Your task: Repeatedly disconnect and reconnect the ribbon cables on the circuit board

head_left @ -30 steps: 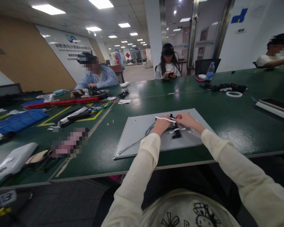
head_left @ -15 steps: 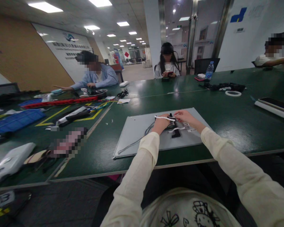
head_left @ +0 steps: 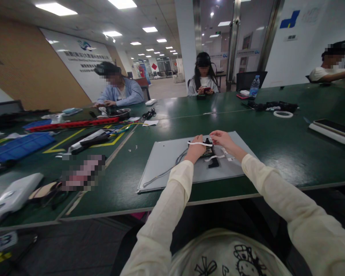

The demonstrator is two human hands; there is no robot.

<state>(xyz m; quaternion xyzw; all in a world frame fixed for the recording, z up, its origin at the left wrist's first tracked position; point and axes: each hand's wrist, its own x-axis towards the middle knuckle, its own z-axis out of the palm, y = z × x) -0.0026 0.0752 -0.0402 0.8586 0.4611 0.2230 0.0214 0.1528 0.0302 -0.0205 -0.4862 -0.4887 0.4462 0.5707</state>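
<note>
My left hand (head_left: 194, 151) is wrapped around the left side of a small black device (head_left: 209, 150) with what looks like a circuit board in it. A white strip (head_left: 192, 143) crosses over that hand's knuckles. At the device's top right corner, my right hand (head_left: 223, 139) has its fingers pinched together; what they hold is too small to tell. Under both hands lies a light grey board (head_left: 158, 157). Grey cables (head_left: 170, 169) run from the device toward the board's lower left. Nearer to me on the board are a black piece (head_left: 214, 163) and another white strip (head_left: 215, 157).
A phone (head_left: 337, 126) on a white box lies at the right. A tape roll (head_left: 283, 114) and water bottle (head_left: 254, 86) are farther back. Blue trays (head_left: 23, 146), a red bar (head_left: 74, 124) and a white case (head_left: 13, 195) occupy the left. Several people sit around the green table.
My right hand has lifted slightly and shifted a little left at the device's corner. My left hand has barely moved. The person at the left has drawn an outstretched arm back.
</note>
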